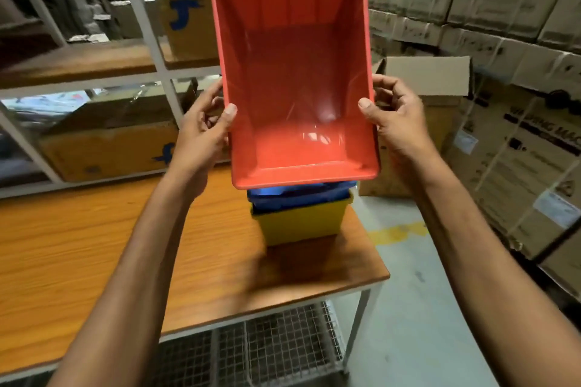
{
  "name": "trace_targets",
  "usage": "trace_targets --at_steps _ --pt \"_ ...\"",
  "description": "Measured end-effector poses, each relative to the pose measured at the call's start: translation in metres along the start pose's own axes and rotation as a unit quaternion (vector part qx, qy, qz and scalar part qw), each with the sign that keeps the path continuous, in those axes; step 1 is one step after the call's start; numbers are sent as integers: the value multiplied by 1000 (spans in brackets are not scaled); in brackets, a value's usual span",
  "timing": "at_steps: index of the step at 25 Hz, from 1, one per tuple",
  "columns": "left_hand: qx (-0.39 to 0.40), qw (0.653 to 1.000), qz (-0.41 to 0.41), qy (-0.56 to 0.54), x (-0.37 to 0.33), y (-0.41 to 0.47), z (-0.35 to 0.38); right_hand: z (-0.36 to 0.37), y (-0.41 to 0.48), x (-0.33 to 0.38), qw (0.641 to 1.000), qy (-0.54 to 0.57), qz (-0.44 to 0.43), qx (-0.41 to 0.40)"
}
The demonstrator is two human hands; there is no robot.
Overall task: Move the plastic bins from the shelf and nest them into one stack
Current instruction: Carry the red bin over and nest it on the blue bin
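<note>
An empty red plastic bin [295,78] is held in the air, its open side tilted toward me. My left hand [204,132] grips its left rim and my right hand [396,122] grips its right rim, thumbs over the edge. Right below its near end a blue bin [298,196] sits nested inside a yellow bin [301,223] on the wooden table [94,245]. The red bin hides most of the blue one.
A metal shelf [144,19] with cardboard boxes [110,151] stands behind the table at left. Stacked cartons [515,141] fill the right side, with an open carton [424,78] behind the bin. Grey floor [408,308] lies right of the table edge. Wire mesh sits under the table.
</note>
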State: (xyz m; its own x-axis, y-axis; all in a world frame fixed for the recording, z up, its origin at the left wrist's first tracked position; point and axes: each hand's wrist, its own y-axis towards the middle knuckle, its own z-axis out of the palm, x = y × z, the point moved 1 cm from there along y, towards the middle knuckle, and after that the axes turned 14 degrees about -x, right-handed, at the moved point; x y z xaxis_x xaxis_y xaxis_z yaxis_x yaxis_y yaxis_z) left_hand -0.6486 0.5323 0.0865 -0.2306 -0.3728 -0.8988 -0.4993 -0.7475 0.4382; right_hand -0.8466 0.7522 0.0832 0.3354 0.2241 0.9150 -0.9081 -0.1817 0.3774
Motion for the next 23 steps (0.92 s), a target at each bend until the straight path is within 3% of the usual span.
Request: trace_targets --at_steps 4,7,15,23 --pt "-28 999 -35 23 11 22 14 24 43 -26 998 4 63 24" --pt "-53 992 -115 21 27 36 18 35 60 -44 990 0 135 49" --pt "-51 964 -247 81 63 41 29 54 69 -89 955 -63 286 47" --pt "-63 945 -303 100 82 46 39 55 71 -102 936 -122 328 27"
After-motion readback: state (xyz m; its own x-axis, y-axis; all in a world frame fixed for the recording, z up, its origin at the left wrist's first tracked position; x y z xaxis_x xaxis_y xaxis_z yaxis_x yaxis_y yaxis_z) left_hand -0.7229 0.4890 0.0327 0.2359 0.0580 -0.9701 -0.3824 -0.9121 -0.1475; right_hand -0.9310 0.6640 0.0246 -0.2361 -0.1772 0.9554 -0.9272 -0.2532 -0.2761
